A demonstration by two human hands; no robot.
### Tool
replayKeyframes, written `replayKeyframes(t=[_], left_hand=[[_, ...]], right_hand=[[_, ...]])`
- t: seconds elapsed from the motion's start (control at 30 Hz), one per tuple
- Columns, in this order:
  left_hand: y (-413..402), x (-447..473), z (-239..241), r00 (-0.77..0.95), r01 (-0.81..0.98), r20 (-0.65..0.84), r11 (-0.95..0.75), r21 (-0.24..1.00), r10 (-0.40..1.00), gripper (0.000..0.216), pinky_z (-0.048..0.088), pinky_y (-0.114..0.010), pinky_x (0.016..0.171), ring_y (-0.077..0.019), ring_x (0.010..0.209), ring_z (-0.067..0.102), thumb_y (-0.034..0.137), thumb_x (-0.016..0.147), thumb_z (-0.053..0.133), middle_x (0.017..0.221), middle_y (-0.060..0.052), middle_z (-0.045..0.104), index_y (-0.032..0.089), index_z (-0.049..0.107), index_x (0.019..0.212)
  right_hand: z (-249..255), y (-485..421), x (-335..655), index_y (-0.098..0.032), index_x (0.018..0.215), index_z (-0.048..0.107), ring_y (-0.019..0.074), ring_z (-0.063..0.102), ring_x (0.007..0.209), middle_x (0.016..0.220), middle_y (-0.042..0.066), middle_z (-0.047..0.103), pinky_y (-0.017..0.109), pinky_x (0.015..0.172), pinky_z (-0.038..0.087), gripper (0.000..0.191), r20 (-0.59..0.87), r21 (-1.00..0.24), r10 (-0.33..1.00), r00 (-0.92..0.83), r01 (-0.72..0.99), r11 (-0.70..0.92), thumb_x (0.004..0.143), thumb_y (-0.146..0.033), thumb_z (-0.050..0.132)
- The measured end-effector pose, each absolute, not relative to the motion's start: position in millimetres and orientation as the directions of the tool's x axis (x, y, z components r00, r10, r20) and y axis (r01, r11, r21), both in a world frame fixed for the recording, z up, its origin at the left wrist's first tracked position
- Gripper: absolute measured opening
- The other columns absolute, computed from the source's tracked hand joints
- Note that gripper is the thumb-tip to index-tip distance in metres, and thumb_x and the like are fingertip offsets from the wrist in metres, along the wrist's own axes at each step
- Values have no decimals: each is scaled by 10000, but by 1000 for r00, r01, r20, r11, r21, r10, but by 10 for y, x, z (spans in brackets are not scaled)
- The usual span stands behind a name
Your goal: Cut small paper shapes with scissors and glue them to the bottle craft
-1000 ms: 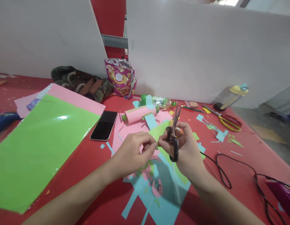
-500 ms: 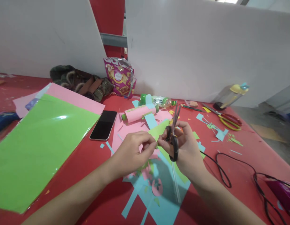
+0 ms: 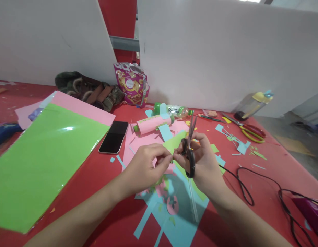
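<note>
Left hand (image 3: 145, 168): thumb and forefinger pinched on a tiny green piece (image 3: 171, 161), mostly hidden by the fingertips; material unclear. Right hand (image 3: 206, 166): fingers hooked through the black-handled scissors (image 3: 191, 133), slim metal blades pointing away from the wrist; its thumb and forefinger meet the same piece, fingertips near those of the left.

Beneath and nearer than both hands: flat, matte light-blue paper (image 3: 184, 230), angular, bearing a round pink cutout (image 3: 172, 205) with a pierced centre. Just beyond the hands: a cylinder wrapped in smooth pink paper (image 3: 150, 126), green at its ends, on its side.

Left of the left hand: a dark, glassy smartphone (image 3: 114, 137), rounded corners; farther left, glossy green sheets (image 3: 50, 157). Right of the right hand: thin black cable (image 3: 242, 187), looped loosely on the red surface (image 3: 264, 181).
</note>
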State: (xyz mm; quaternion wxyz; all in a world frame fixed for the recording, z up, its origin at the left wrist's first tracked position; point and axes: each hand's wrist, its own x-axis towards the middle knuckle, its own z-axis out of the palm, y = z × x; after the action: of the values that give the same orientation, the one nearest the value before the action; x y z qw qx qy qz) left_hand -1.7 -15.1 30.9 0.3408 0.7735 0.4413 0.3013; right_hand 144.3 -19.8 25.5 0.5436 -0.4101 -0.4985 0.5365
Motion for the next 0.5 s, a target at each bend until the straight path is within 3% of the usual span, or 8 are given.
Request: replayKeyframes(t=[0.23, 0.5], left_hand=[[-145, -27, 322, 370, 457, 172, -340, 822, 913, 179, 393, -197, 578, -98, 611, 501, 149, 765, 402, 624, -3, 557, 142, 523, 633], [-150, -18, 315, 438, 456, 167, -378, 806, 883, 149, 374, -190, 551, -86, 576, 464, 138, 748, 419, 605, 9, 518, 138, 531, 649]], right_hand=[[280, -192, 1443, -256, 820, 395, 83, 521, 609, 678, -65, 495, 231, 578, 468, 406, 93, -978, 995, -21, -190, 87, 579, -152, 705], [269, -204, 1436, -257, 835, 399, 82, 530, 617, 691, -66, 503, 216, 565, 454, 434, 110, -979, 993, -34, -176, 103, 563, -118, 709]])
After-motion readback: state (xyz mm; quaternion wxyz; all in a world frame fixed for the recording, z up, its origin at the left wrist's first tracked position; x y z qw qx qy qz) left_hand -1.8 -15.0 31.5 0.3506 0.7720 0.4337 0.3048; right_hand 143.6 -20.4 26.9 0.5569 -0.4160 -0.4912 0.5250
